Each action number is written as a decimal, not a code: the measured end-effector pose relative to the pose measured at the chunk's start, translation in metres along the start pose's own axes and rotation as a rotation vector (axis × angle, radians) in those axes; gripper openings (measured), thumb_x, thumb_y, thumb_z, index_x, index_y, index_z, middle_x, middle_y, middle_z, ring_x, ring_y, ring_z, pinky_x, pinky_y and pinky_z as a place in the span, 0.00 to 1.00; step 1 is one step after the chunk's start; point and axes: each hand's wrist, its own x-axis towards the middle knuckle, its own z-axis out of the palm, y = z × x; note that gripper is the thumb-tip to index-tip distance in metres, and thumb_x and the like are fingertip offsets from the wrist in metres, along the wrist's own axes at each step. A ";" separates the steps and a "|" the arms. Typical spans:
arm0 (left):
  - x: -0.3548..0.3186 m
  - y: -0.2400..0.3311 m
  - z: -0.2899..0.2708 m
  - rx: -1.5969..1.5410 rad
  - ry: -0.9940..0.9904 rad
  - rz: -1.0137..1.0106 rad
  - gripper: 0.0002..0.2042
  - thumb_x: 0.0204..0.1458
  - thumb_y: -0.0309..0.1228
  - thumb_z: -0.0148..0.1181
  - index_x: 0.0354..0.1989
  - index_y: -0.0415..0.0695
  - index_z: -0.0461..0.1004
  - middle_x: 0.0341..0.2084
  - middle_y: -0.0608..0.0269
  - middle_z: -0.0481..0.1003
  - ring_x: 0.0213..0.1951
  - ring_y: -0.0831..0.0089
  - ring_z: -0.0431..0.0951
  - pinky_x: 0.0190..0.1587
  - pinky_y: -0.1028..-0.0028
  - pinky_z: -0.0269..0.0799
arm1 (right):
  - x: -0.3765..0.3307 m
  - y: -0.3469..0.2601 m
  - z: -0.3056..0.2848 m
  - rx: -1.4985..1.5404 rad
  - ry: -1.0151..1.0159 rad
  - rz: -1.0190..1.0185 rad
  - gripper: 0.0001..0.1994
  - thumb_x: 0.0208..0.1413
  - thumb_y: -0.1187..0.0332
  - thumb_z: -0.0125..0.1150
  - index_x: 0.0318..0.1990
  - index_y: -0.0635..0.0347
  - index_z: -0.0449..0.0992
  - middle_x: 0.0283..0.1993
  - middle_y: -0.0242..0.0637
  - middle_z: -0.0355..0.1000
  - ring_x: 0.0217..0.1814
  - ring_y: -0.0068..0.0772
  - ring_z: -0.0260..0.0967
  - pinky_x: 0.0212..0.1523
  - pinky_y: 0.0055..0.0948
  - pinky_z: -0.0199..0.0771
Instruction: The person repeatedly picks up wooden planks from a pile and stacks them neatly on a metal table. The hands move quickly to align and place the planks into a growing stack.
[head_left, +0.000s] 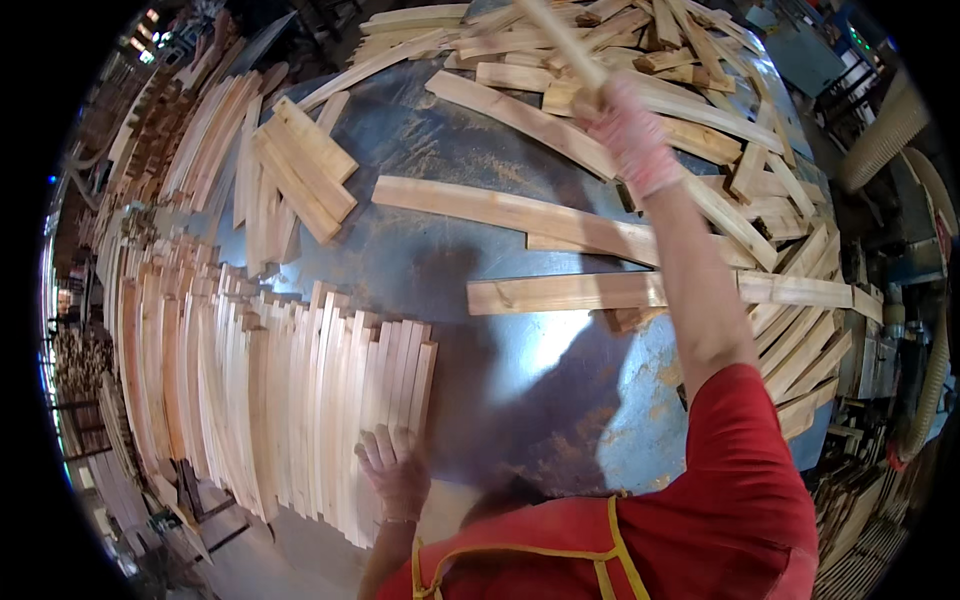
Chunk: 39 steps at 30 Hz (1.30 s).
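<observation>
My right hand [634,138], in a pale glove with reddish areas, reaches far across the metal table and is closed round one end of a wooden strip [558,38]. That strip slants up and left out of view; hand and strip are slightly blurred. Close to my body, my left hand [394,472], also gloved, lies with fingers apart against the near ends of a row of wooden strips [330,400]. These strips stand side by side, packed tightly. Below my right forearm lie two long boards [500,207], partly hidden by the arm.
A jumbled heap of boards [700,60] covers the table's far and right sides. Several short boards [305,165] overlap at the far left. Sawdust is scattered over the metal tabletop [400,140]. A ribbed hose [885,140] and machinery stand beyond the right edge.
</observation>
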 end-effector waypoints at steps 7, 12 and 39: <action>0.001 0.000 -0.002 -0.058 -0.036 -0.037 0.25 0.60 0.39 0.64 0.65 0.47 0.72 0.66 0.42 0.71 0.69 0.32 0.70 0.68 0.32 0.63 | -0.153 0.049 -0.009 -1.394 -0.838 0.267 0.56 0.51 0.43 0.81 0.84 0.53 0.58 0.76 0.52 0.70 0.78 0.58 0.68 0.78 0.48 0.67; 0.006 0.001 -0.019 -0.092 0.016 0.004 0.27 0.58 0.39 0.65 0.65 0.46 0.71 0.65 0.46 0.70 0.67 0.37 0.69 0.68 0.35 0.64 | -0.223 0.043 0.026 -1.749 -0.844 0.526 0.45 0.62 0.45 0.70 0.82 0.44 0.57 0.72 0.47 0.74 0.72 0.52 0.74 0.69 0.50 0.72; -0.003 0.020 -0.022 0.036 -0.244 0.038 0.36 0.63 0.43 0.59 0.79 0.45 0.63 0.78 0.51 0.62 0.78 0.45 0.58 0.78 0.40 0.51 | -0.341 -0.019 0.036 -1.918 -1.222 -0.004 0.30 0.57 0.60 0.73 0.69 0.38 0.76 0.61 0.31 0.79 0.69 0.42 0.72 0.73 0.54 0.65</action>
